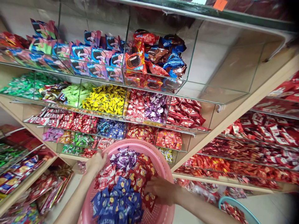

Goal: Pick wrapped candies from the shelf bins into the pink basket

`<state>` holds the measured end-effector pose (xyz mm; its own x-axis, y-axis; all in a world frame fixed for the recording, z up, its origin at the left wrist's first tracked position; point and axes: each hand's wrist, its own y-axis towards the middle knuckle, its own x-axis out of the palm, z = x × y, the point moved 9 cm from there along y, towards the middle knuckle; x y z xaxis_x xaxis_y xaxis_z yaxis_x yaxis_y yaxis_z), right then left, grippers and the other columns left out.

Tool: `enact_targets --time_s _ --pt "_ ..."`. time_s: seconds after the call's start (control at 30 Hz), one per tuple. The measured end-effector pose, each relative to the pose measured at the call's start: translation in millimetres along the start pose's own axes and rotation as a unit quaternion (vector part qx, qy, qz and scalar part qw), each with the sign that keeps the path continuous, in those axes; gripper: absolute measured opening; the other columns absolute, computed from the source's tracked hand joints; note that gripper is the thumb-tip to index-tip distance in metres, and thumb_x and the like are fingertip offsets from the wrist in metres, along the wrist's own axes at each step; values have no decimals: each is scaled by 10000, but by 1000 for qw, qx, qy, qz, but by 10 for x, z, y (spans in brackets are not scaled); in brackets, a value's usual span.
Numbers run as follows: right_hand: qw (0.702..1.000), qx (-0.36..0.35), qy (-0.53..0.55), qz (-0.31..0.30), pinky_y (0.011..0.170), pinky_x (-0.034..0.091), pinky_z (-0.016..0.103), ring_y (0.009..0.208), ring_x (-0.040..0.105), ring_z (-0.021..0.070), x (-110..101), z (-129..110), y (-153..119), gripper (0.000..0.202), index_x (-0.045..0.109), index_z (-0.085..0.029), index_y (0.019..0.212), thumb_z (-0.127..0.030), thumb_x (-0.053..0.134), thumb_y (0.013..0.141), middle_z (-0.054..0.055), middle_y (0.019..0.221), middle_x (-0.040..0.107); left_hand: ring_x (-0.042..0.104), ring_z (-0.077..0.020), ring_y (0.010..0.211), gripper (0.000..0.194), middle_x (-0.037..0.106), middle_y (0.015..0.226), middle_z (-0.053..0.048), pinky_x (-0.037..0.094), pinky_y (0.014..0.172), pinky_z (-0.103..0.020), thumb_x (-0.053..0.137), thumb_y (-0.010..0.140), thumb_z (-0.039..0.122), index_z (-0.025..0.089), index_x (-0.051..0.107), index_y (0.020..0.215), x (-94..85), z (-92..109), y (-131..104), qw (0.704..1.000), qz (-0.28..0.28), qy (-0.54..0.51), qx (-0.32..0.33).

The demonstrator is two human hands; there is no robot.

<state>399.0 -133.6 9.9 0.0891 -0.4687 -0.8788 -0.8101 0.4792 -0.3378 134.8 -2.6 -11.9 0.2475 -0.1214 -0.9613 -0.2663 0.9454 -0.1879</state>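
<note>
A round pink plastic basket holds wrapped candies: blue packets, red packets with an orange fruit print, purple-and-white ones and red-and-white ones. My left hand is closed on the basket's left rim, fingers at the edge. Inside the basket at the right, my right hand touches the red packets; its fingers are bent and blurred, and whether they hold a packet cannot be made out.
Glass-fronted shelves of sorted candies rise ahead, with yellow candies mid-height and cookie packs above. More red candy shelves stand right. A teal basket sits low at the right. Packaged goods lie at the left.
</note>
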Motion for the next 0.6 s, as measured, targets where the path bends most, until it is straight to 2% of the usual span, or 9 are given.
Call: enact_targets --time_s 0.17,0.27,0.33,0.43,0.53,0.6 --pt "998 -58 15 -11 816 363 285 951 517 197 113 -122 82 372 564 -205 1050 -124 582 687 38 1003 610 622 -336 883 580 671 937 -197 448 701 -394 217 816 517 128 509 1132 -1 -8 9 1000 7 5 1" --pt "996 -75 49 -5 818 375 261 953 533 183 46 -153 84 339 569 -187 1047 -138 579 712 41 994 613 620 -337 890 576 670 941 -195 447 706 -394 213 819 512 130 501 1139 -6 -4 0 1000 7 8 -2" --pt "994 -66 82 24 792 392 248 937 542 175 -110 -137 88 299 569 -186 1046 -192 569 747 44 995 605 618 -339 891 580 669 942 -195 447 701 -393 205 821 513 130 501 1140 -15 2 -11 1000 7 7 -2" --pt "985 -19 110 134 792 393 245 919 542 159 -514 -4 136 232 568 -200 1034 -226 479 821 40 985 596 621 -335 883 589 669 940 -194 447 693 -390 202 821 520 130 501 1147 -34 10 -29 1000 9 6 -3" --pt "956 70 113 260 759 397 242 843 549 143 -928 326 254 206 570 -209 994 -232 422 853 23 901 603 621 -339 879 587 668 940 -197 445 701 -399 205 823 518 126 503 1141 -41 18 -43 1000 6 5 -3" --pt "927 156 116 321 730 400 223 803 552 129 -1117 664 367 188 567 -209 977 -251 435 850 11 876 607 620 -339 886 573 668 936 -199 444 713 -402 205 827 505 123 511 1123 -42 25 -49 1000 2 5 -3"
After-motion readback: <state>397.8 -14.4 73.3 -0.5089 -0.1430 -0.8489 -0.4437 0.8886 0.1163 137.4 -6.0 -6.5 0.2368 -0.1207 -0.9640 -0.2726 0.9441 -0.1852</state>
